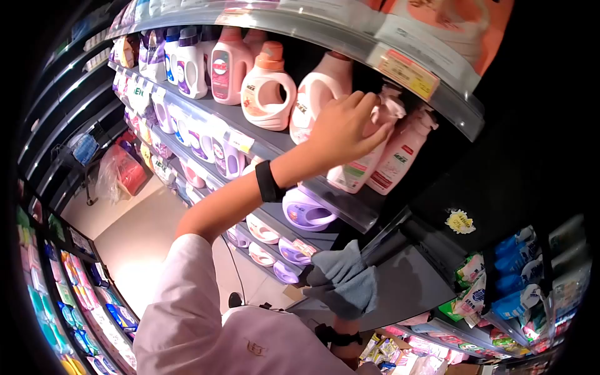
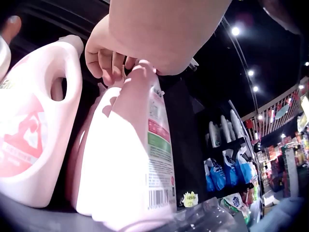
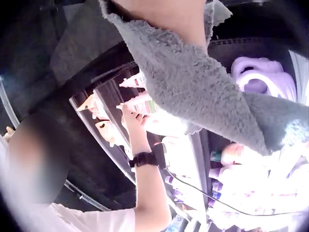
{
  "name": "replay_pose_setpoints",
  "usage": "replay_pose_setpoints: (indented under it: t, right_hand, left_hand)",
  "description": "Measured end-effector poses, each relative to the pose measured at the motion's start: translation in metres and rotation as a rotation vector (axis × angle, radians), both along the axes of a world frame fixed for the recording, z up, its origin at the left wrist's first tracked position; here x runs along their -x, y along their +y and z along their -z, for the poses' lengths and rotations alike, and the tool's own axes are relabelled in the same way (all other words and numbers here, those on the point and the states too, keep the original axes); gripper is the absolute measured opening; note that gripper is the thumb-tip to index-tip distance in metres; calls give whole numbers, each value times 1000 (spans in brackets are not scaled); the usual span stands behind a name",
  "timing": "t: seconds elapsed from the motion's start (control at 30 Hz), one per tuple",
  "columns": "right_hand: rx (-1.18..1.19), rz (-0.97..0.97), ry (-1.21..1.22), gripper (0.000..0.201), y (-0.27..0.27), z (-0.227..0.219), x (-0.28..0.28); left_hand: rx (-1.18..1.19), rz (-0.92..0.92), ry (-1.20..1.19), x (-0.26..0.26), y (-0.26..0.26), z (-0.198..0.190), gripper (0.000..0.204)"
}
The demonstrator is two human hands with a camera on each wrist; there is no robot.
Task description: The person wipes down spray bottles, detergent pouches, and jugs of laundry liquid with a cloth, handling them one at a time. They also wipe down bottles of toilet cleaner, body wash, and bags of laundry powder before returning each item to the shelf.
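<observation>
My left hand (image 1: 350,128) reaches over the shelf and grips the top of a pale pink spray bottle (image 1: 355,169), its fingers curled around the neck in the left wrist view. Right beside it leans a second pink spray bottle (image 1: 400,153) with a red label. A large pink detergent jug (image 2: 41,121) stands on the other side of the hand. My right hand (image 3: 169,17) is low by my body and holds a grey cloth (image 1: 347,281), which hangs in folds and hides the fingers.
More handled jugs, one with an orange cap (image 1: 269,87), line the same shelf (image 1: 250,134). An upper shelf edge (image 1: 350,47) with price tags overhangs the left hand. Purple jugs (image 1: 309,209) stand on lower shelves. Blue packs (image 1: 519,269) sit on the right.
</observation>
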State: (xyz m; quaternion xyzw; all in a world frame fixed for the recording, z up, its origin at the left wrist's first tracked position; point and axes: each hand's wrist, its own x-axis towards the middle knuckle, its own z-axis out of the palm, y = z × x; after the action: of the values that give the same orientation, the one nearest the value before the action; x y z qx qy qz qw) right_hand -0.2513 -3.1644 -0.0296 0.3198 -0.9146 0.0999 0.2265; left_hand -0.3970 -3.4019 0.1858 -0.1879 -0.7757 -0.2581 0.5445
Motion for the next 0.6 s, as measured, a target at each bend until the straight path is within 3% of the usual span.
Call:
replay_pose_setpoints:
  t: [0.1,0.17,0.3,0.37,0.5,0.57,0.6]
  right_hand:
    - [60,-50,-115,41,-21,5,-2]
    - [90,-84,-199,41,-34,11,-6]
    - [142,-111,-338,41,-59,22,-17]
    - [158,-112,-392,41,-70,26,-24]
    - [195,-98,-475,41,-90,34,-38]
    - [214,-86,-497,41,-101,37,-42]
    - [224,-80,-507,41,-105,38,-46]
  left_hand:
    - [-48,15,27,-29,-20,18,31]
    - [-19,-89,17,-38,-48,34,28]
    - [-270,-189,-101,-20,-109,58,30]
    - [-488,-8,-117,1,-127,62,38]
    - [-507,-55,-234,43,-143,59,32]
    - [-808,293,-483,54,-144,52,28]
    - [-913,324,-500,59,-141,50,28]
